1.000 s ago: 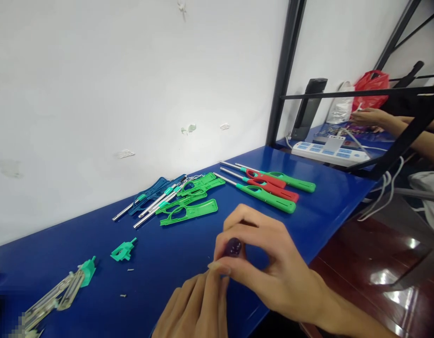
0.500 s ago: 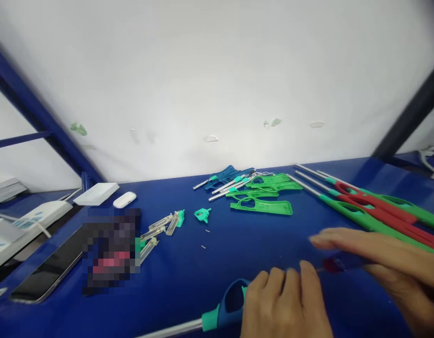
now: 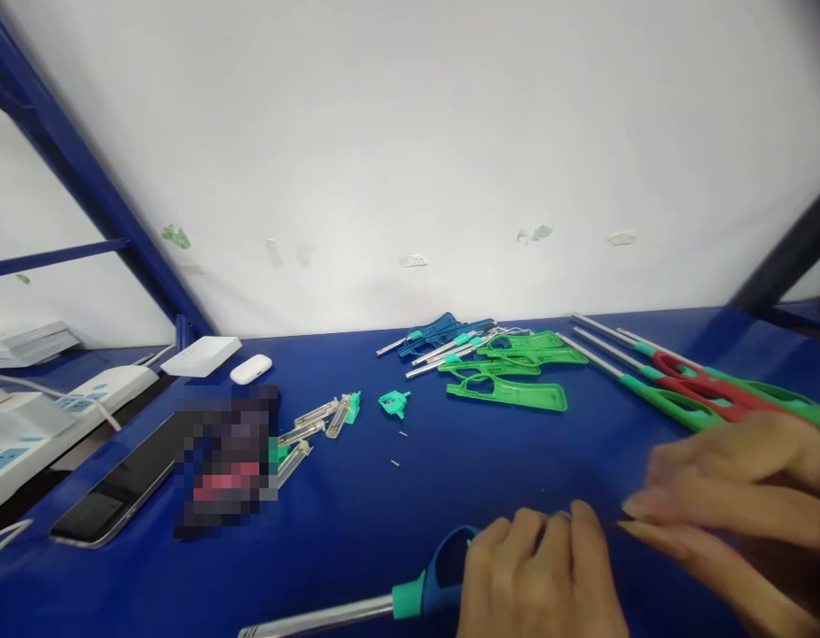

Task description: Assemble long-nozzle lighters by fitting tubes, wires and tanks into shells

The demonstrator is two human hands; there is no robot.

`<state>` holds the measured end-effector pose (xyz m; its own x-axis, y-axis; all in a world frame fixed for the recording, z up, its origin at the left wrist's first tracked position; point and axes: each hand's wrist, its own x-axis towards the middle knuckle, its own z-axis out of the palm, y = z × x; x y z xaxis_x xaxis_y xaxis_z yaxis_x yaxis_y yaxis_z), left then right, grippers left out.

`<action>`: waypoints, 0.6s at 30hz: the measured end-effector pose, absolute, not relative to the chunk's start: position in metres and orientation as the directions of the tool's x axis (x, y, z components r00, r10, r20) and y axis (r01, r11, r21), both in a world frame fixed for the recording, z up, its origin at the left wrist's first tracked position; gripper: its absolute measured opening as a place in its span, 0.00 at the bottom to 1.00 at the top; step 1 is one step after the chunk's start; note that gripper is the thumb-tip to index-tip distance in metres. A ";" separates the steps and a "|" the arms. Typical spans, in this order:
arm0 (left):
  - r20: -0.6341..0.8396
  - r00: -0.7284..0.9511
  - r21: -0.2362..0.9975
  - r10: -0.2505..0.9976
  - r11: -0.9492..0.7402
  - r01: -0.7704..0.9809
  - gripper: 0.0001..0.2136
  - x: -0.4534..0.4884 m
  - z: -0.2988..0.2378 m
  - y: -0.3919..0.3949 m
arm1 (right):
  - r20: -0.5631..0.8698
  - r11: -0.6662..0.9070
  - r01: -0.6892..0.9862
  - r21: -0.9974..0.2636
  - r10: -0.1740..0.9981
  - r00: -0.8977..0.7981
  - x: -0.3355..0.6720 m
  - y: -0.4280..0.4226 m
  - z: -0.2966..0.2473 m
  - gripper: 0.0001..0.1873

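Observation:
My left hand (image 3: 535, 580) lies at the bottom edge, fingers curled over the blue handle of a long lighter (image 3: 423, 595). The lighter's metal tube points left along the blue table (image 3: 489, 470). My right hand (image 3: 735, 505) is at the lower right, blurred, with its fingers pressed together around a thin screwdriver. Only the screwdriver's tip (image 3: 614, 524) shows, just right of my left fingertips.
Green lighter shells (image 3: 509, 390) and blue shells (image 3: 436, 332) lie mid-table. Finished red and green lighters (image 3: 702, 394) are at the right. A teal part (image 3: 393, 403), clear tanks (image 3: 316, 421) and small screws (image 3: 396, 462) sit left of centre. A phone (image 3: 117, 487), earbud case (image 3: 251, 368) and power strip (image 3: 83, 394) are far left.
My view swung left, away from another person's bench. My right hand with the screwdriver drew back to the right. My left hand stays on the blue lighter.

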<state>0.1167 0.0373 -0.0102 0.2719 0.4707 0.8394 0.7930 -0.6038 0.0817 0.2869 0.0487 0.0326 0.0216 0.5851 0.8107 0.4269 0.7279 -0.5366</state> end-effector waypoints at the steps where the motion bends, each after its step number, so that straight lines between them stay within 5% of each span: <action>1: 0.832 0.298 0.076 0.467 -0.630 0.773 0.13 0.111 -0.009 0.039 | 0.797 0.684 0.505 -0.526 0.604 0.010 0.287 0.047 0.038 0.11; 5: 0.785 0.382 0.115 0.487 -0.721 0.683 0.13 0.092 -0.004 0.043 | 0.770 0.715 0.488 -0.502 0.626 -0.126 0.286 0.042 0.061 0.17; 10: 0.747 0.428 0.155 0.508 -0.760 0.631 0.15 0.080 -0.002 0.044 | 0.797 0.714 0.473 -0.517 0.603 -0.039 0.281 0.046 0.069 0.05; 15: 0.727 0.435 0.191 0.532 -0.765 0.616 0.14 0.078 -0.004 0.041 | 0.716 0.701 0.404 -0.588 0.683 -0.141 0.281 0.044 0.070 0.16; 18: 0.694 0.438 0.239 0.571 -0.757 0.609 0.15 0.078 -0.004 0.040 | 0.744 0.733 0.338 -0.591 0.657 -0.122 0.276 0.045 0.067 0.13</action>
<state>0.0776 0.0400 -0.0038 0.4380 0.5713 0.6941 0.6088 -0.7566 0.2386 0.2757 0.0448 0.0668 -0.1225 0.6566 0.7442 0.3382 0.7326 -0.5907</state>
